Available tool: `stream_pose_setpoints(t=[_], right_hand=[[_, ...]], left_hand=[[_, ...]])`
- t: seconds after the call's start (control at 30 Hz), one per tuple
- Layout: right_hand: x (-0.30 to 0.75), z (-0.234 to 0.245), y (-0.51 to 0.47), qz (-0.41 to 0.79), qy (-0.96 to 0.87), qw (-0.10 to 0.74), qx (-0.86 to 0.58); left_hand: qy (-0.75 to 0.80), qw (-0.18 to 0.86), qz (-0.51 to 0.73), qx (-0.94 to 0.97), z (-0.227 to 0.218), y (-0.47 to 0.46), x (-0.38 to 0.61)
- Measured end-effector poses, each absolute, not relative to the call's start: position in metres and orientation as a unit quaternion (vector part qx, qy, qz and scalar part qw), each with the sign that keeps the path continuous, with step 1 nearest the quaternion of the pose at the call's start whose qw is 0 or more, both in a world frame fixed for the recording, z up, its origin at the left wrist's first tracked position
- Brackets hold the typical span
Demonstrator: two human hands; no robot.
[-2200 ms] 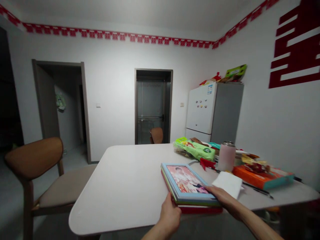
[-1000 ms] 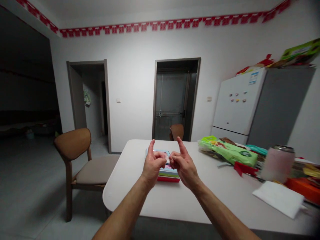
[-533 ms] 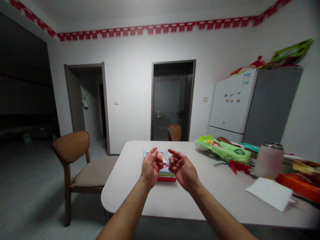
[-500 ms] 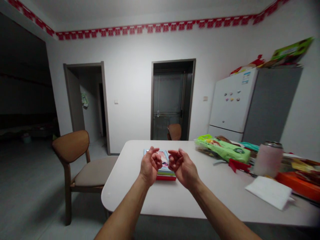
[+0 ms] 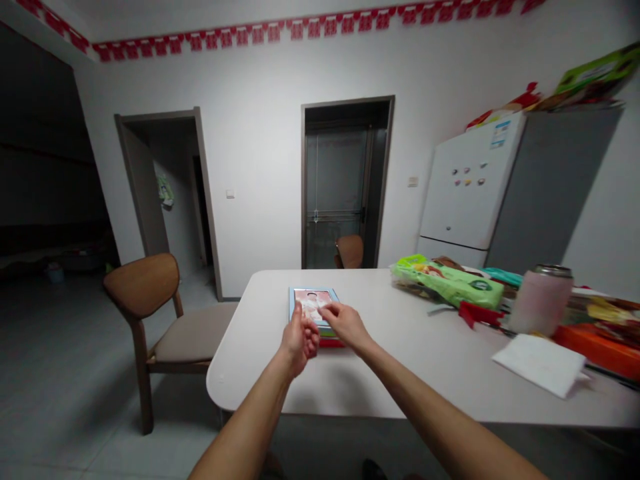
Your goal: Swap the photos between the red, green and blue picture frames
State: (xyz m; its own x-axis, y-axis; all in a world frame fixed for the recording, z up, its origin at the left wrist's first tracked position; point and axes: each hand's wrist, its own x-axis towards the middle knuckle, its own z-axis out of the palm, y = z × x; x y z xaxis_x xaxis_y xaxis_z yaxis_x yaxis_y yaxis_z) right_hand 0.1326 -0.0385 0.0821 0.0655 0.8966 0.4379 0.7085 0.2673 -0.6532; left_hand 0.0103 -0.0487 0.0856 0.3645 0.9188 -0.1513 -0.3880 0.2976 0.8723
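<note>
A light-blue box point(image 5: 293, 298) with a pinkish picture on its top lies on a small stack, with green and red layers under it, on the white table point(image 5: 250, 347). At its near left edge is my left hand point(image 5: 299, 341), palm turned inward, thumb raised and fingers loosely curled, with nothing visible in it. My right hand point(image 5: 349, 325) reaches over the box's right side, thumb and fingertips pinched together above the picture. Whether something thin is between those fingertips is too small to tell. Both hands partly cover the stack.
To the right lie a green packet point(image 5: 450, 283), a red item point(image 5: 477, 315), a pinkish jar point(image 5: 543, 300), a folded white paper point(image 5: 540, 363) and an orange box point(image 5: 600, 350). A wooden chair point(image 5: 143, 283) stands at the left; another chair point(image 5: 349, 251) is behind the table.
My right hand has turned over from palm up and moved left onto the box, its fingertips pinching together. My left hand has lowered slightly. The view has tilted down a little.
</note>
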Motion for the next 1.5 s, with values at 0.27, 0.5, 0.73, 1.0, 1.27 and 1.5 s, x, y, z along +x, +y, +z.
stream_pose_setpoints(t=[0.27, 0.5, 0.73, 1.0, 1.27, 1.5], right_hand=[[0.133, 0.046, -0.044, 0.004, -0.751, 0.290, -0.593], [0.139, 0.067, -0.100, 0.155, -0.696, 0.444, -0.543], [0.158, 0.090, -0.157, 0.509, -0.394, 0.630, -0.434], [0.171, 0.051, -0.158, 0.591, -0.415, 0.518, -0.458], [0.194, 0.001, -0.111, 0.265, -0.613, 0.361, -0.651], [0.195, -0.005, -0.101, 0.056, -0.668, 0.255, -0.697]], left_hand=[[0.389, 0.668, 0.518, 0.366, 0.014, -0.036, 0.025], [0.364, 0.544, 0.608, 0.449, 0.040, -0.084, 0.029], [0.279, 0.118, 0.420, 0.856, 0.057, -0.153, -0.001], [0.281, -0.137, 0.337, 0.888, -0.022, -0.149, 0.011], [0.261, -0.197, 0.262, 0.908, -0.040, -0.139, 0.035], [0.291, -0.113, 0.211, 0.926, -0.036, -0.148, 0.044]])
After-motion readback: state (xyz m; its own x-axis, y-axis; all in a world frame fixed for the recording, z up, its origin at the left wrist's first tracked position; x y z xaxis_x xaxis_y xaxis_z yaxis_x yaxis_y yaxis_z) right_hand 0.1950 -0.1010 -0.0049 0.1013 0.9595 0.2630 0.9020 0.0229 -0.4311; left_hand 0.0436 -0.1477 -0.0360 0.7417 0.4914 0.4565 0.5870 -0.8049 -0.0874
